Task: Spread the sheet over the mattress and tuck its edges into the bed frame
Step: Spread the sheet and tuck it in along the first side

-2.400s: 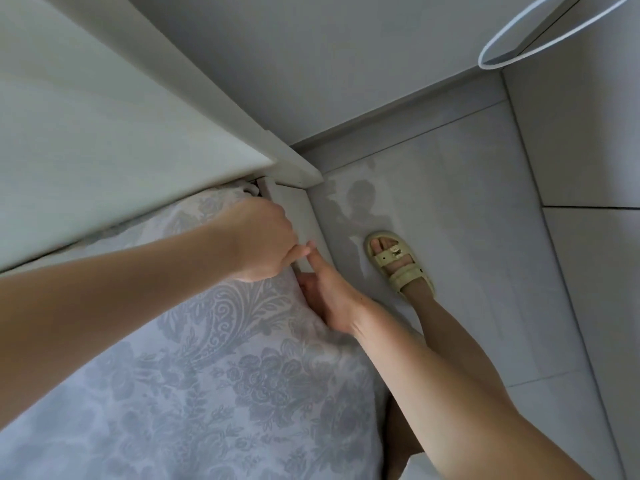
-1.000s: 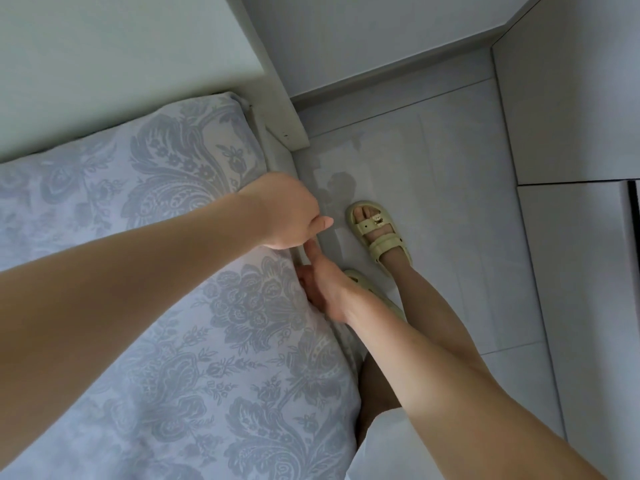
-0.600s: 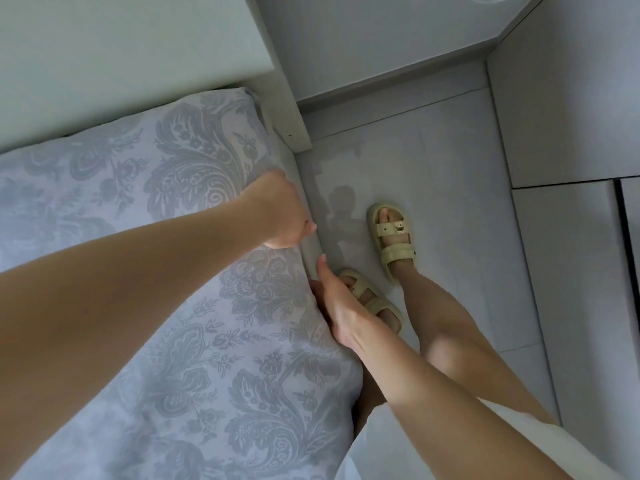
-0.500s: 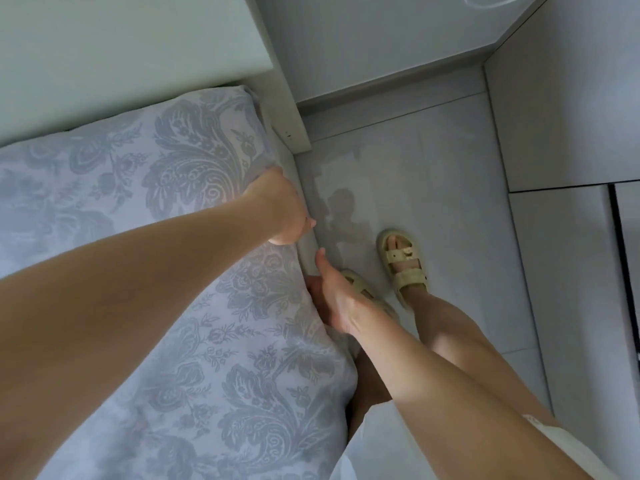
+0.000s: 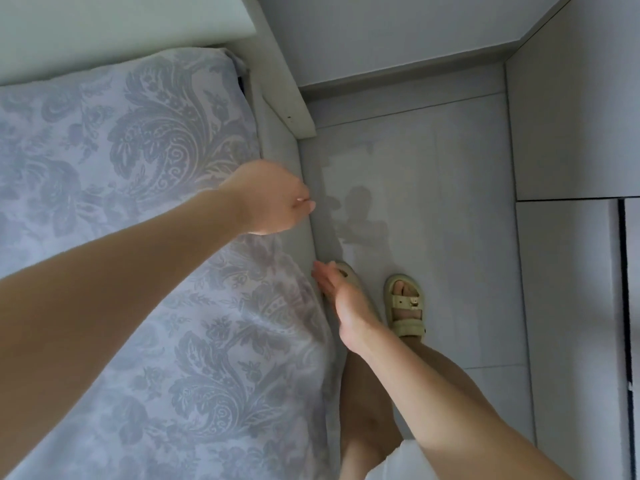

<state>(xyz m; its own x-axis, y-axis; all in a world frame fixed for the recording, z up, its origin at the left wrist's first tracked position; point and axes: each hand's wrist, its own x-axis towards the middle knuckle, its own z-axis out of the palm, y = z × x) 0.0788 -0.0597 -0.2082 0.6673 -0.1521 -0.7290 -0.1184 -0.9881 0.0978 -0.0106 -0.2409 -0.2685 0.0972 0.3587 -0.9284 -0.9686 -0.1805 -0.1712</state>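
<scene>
The sheet (image 5: pixel 138 150), grey-blue with a leaf and flower print, lies spread over the mattress, which it hides. Its side edge runs lengthwise away from me, along the frame (image 5: pixel 281 147) toward the headboard (image 5: pixel 289 98). That edge drops away directly under my left hand (image 5: pixel 273 199) and sits just to the left of my right hand (image 5: pixel 341 296).

The left hand hangs over the edge with its fingers curled down. I cannot tell whether they pinch any cloth. The right hand is released, fingers straight and flat, low beside the mattress side and pointing along the edge. It is the nearer one to the gap, so I judge it should push the cloth in.

Beyond it are sandals (image 5: pixel 405 306) on the floor (image 5: pixel 450 220). I see no readable writing.
</scene>
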